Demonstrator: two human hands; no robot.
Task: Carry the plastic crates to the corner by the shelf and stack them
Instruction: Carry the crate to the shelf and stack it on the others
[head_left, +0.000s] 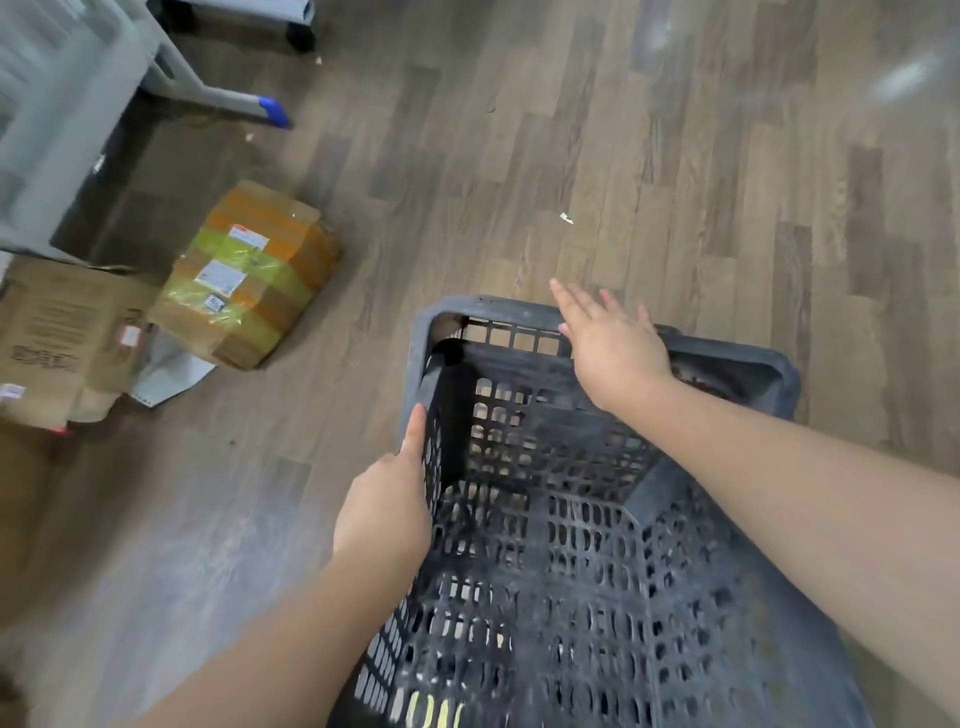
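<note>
Crate pickup step: dark grey perforated plastic crate (571, 519); my left hand (384, 512) grips its left rim, right hand (613, 343) open over far rim. Next, I judge: close right, lift.

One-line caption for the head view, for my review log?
Left hand grips the dark plastic crate by its left rim while the open right hand reaches over its far rim, above a wood-look floor.

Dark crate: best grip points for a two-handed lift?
Grip the crate by its solid top rim, one hand on each of two opposite sides, coming from above. The walls are perforated lattice; the rim is the thick continuous band. The left hand already clasps the left rim; the right hand lies open over the far rim, probably better moved to the right side.
</note>
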